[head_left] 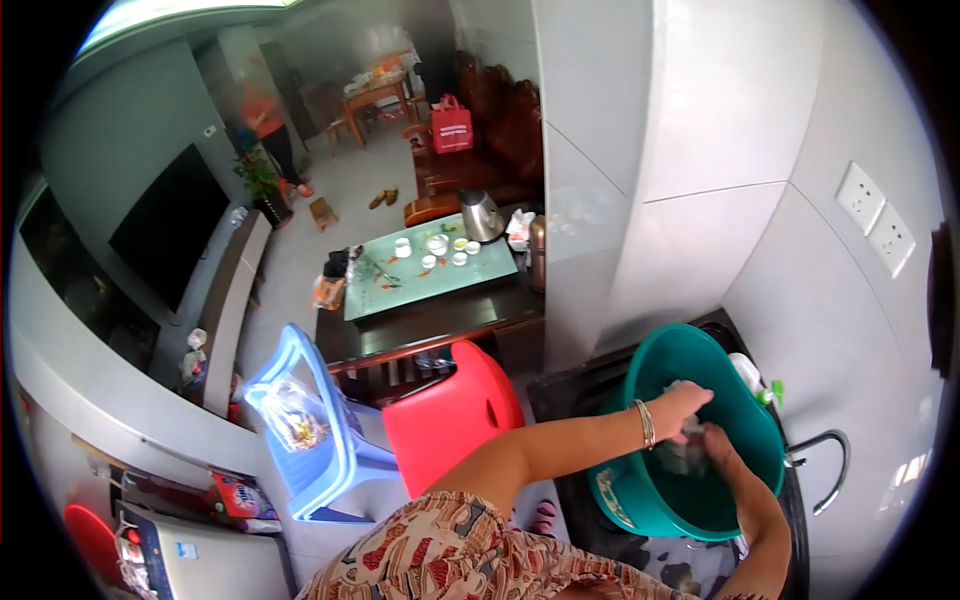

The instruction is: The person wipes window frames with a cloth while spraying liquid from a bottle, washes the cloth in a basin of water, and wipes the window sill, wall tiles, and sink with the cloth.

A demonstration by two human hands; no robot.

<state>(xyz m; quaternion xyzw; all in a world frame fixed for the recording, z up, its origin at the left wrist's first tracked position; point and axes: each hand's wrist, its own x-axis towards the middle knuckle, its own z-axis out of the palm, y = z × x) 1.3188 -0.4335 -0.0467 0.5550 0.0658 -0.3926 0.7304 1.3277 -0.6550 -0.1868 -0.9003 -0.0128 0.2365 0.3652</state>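
A tall teal tub (668, 500) stands on the dark sink counter. Inside it, both my hands grip a pale, wet-looking cloth (682, 458). My left hand (682, 408), with bangles on the wrist, reaches in from the left, its fingers bent around the upper part of the cloth. Lower and to the right, my right hand (722, 450) is closed on the cloth near the tub's right side. The fingertips of both hands are partly hidden, and the cloth's lower end fades into the tub's shadow.
A curved metal faucet (835, 440) and a green-topped bottle (770, 392) stand right of the tub. To the left are a red chair (445, 415), a blue chair (345, 450) holding a plastic bag, and a tea table (430, 265). Another person (265, 115) stands far back.
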